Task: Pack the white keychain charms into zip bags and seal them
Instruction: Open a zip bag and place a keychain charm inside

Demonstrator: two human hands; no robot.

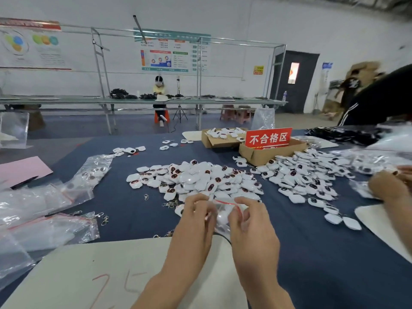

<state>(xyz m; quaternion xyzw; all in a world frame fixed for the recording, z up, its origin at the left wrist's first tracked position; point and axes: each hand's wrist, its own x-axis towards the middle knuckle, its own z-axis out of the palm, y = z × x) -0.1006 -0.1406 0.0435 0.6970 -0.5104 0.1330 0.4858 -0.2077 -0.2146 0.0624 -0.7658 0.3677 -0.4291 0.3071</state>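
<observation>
Head view: pinching a clear zip bag [223, 216] with left hand [196, 217] and right hand [249, 221], both clamped on its red-striped mouth, by the tabletop's [124, 204] near edge, just short of the heaped white keychain charms [196, 179] at its middle.

Your left hand [196, 219] and right hand [250, 224] hold a zip bag [223, 214] before the charm pile [196, 177]; spare bags [44, 219] lie left, boxes [256, 153] behind.

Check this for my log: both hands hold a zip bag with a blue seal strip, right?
No: the head view shows the seal strip is red, not blue. The left hand and right hand do hold the zip bag.
</observation>
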